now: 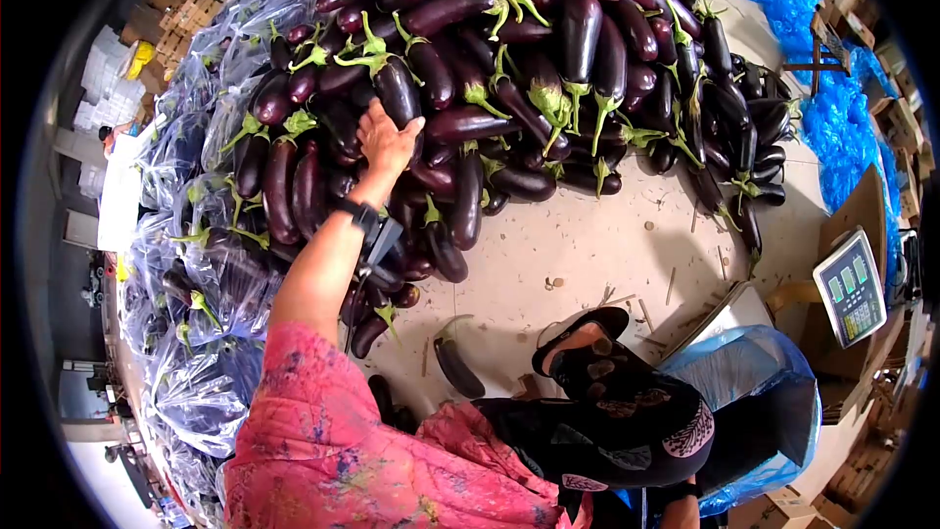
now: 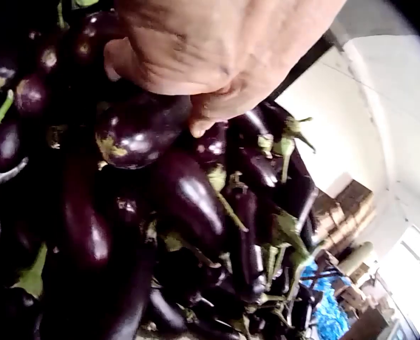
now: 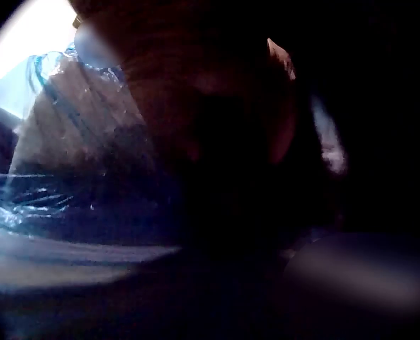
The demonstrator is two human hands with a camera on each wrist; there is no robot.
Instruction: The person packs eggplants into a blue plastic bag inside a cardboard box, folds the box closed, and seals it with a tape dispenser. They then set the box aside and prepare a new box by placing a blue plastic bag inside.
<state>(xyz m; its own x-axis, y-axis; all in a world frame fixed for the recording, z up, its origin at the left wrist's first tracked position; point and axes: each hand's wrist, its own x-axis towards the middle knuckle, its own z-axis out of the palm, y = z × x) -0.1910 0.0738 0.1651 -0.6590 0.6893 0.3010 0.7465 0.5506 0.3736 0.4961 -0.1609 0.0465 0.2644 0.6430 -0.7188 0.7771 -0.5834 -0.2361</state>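
In the head view my left hand (image 1: 387, 142) grips the lower end of a dark purple eggplant (image 1: 397, 88) on the heap, thumb on one side and fingers on the other. The left wrist view shows the same hand (image 2: 210, 49) over an eggplant (image 2: 143, 131), its fingertips bent down around it. Of my right arm, only the banded wrist shows at the bottom of the head view, beside a blue plastic liner (image 1: 734, 362). The right wrist view is very dark; a dim part of the hand (image 3: 217, 92) appears there, its fingers unclear.
Clear bags of eggplants (image 1: 211, 372) line the left side. A loose eggplant (image 1: 457, 367) lies on the pale surface (image 1: 529, 245) among scattered stem bits. On the right stand a digital scale (image 1: 850, 287) and cardboard (image 1: 847, 206), with blue plastic (image 1: 842, 127) behind.
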